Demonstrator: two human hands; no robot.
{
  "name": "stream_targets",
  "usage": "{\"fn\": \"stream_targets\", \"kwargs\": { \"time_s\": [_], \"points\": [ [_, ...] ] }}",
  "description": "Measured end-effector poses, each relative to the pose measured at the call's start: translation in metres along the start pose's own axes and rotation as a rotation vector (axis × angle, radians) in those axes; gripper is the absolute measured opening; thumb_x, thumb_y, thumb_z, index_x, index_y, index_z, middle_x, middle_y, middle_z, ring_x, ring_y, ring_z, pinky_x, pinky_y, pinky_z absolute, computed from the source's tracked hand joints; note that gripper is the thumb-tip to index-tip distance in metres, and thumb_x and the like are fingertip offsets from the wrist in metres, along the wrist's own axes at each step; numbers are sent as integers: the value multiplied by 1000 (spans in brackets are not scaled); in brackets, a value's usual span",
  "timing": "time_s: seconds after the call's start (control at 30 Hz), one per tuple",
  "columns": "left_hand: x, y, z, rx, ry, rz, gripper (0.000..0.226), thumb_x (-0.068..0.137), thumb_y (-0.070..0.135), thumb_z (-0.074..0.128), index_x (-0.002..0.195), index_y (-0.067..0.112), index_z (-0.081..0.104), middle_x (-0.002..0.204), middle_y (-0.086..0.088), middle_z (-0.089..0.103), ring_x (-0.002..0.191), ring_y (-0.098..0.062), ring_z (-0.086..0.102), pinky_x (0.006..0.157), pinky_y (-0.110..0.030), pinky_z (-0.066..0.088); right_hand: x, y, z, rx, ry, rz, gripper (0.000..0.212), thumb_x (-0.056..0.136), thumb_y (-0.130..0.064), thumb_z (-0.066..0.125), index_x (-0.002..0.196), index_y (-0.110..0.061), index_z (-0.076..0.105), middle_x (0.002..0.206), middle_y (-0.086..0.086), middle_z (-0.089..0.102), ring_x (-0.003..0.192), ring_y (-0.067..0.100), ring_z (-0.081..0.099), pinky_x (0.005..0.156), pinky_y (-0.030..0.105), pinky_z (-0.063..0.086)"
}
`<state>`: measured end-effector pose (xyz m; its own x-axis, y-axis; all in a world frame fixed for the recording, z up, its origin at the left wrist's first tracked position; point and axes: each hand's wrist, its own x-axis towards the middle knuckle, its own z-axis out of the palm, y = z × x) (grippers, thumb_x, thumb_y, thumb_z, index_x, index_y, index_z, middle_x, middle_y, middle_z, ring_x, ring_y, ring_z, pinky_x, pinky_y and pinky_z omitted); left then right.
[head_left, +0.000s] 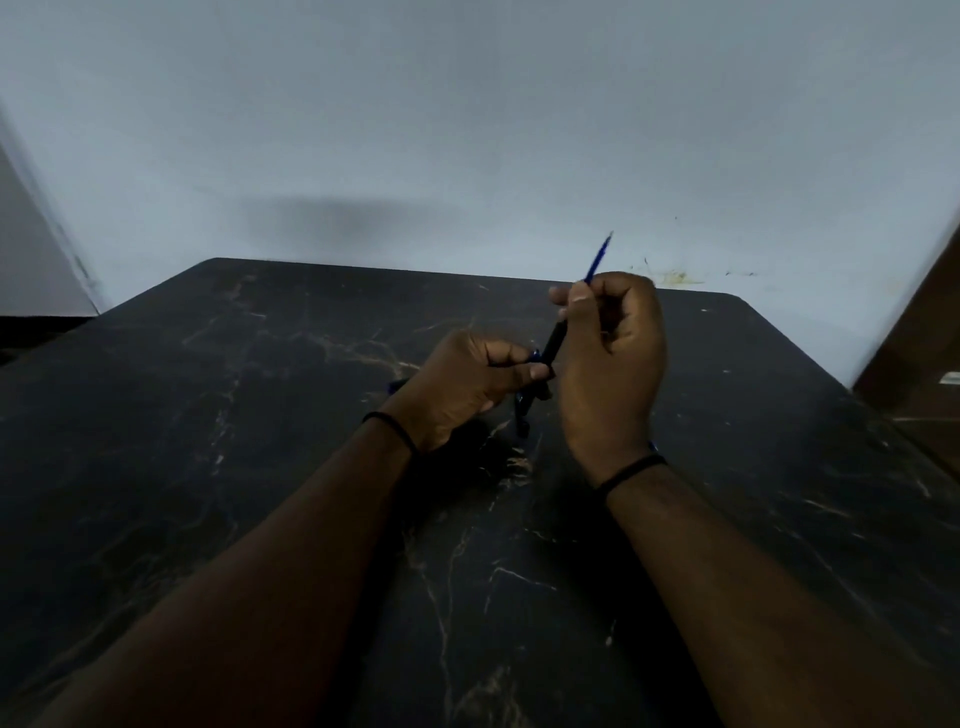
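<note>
Nearest, two bare forearms reach out over the desk (260, 415), a thin black band (389, 423) on each wrist. Above the desk's middle, the left hand (462, 384) curls its fingers round the low end of a slim, round black barrel (551, 343), thumb pressed on it. The barrel slants up, clear of the top. Just beyond, the right hand (613, 358) is balled up and pinches a needle-thin blue refill (597, 260), whose tip aims at the far right corner. The top is dark, with pale marble-like veins and rounded far corners. Behind it is a plain, pale wall (467, 130).
</note>
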<state>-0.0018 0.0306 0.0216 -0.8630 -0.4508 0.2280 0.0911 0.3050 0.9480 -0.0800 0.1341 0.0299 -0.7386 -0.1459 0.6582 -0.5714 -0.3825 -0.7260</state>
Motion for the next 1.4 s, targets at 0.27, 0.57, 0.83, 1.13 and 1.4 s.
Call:
{"fn": "stream_targets", "kwargs": {
  "time_s": [0.27, 0.57, 0.83, 1.13, 1.4],
  "points": [
    [3, -4, -7, -32, 166, -40, 18, 93, 17, 64, 95, 2, 75, 83, -23, 72, 42, -8, 32, 41, -17, 26, 18, -14, -7, 169, 188, -159, 16, 102, -4, 43, 97, -19, 44, 81, 9, 60, 78, 24, 62, 73, 29, 51],
    [3, -5, -12, -125, 354, -8, 17, 96, 19, 61, 93, 7, 73, 89, -13, 75, 44, -12, 31, 39, -19, 29, 6, 11, -11, -235, -143, -136, 16, 100, -17, 55, 115, -24, 56, 83, -4, 67, 75, 4, 66, 62, 24, 54],
    [4, -5, -13, -137, 378, -25, 19, 95, 20, 61, 90, 7, 73, 93, -21, 74, 45, -13, 31, 38, -20, 28, 14, 17, -15, -399, -181, 13, 27, 100, -8, 51, 122, -14, 65, 115, 3, 69, 102, 12, 64, 87, 22, 54],
    [4, -5, -13, -142, 388, -39, 19, 95, 20, 61, 88, 7, 73, 97, -25, 72, 47, -16, 30, 38, -21, 28, 34, 27, -36, -853, -106, -129, 24, 96, -30, 61, 98, -11, 75, 93, 12, 66, 94, 28, 58, 80, 39, 48],
    [3, -5, -11, -154, 383, -58, 18, 95, 20, 62, 90, 7, 73, 96, -23, 73, 47, -16, 27, 37, -19, 26, 39, 27, -53, -1203, -339, 305, 21, 90, -26, 56, 96, -11, 69, 102, 16, 69, 96, 40, 64, 90, 48, 52]
  ]
}}
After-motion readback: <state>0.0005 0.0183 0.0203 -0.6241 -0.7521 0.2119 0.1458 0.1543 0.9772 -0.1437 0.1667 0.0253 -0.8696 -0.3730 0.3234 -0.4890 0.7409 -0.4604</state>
